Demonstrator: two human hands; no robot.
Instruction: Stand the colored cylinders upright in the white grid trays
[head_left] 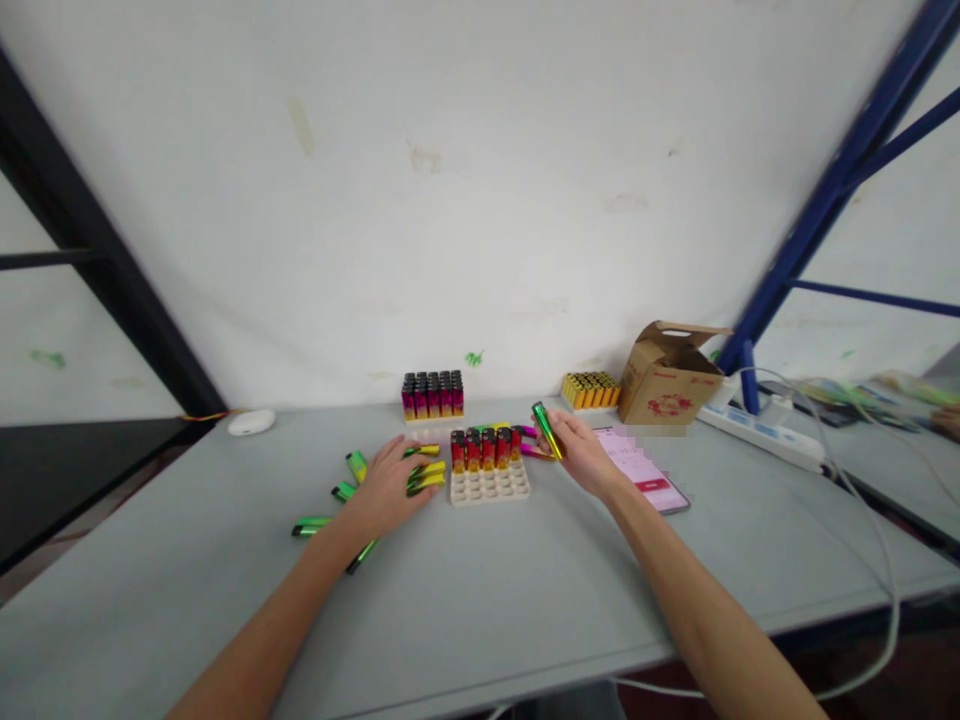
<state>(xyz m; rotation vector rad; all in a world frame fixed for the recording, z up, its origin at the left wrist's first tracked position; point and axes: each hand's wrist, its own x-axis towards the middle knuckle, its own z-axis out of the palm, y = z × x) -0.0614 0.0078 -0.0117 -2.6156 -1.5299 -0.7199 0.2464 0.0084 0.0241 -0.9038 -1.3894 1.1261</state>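
Observation:
Between my hands stands a pale tray (490,488) with its back rows filled by upright red batteries (488,450) with dark tops; its front pockets hold nothing. My right hand (576,447) grips a green and yellow battery (547,430), tilted above the table right of the tray. On the left, my left hand (391,487) lies over several loose green and yellow batteries (428,476), its fingers partly hidden. More green batteries (310,526) lie around that hand. Purple batteries (537,451) lie behind the tray's right side.
Against the wall stand a block of purple batteries (433,397) and a tray of yellow ones (591,391). An open cardboard box (667,380), a lit phone or tablet (643,468) and a power strip (765,437) are at the right. A white object (252,423) sits far left.

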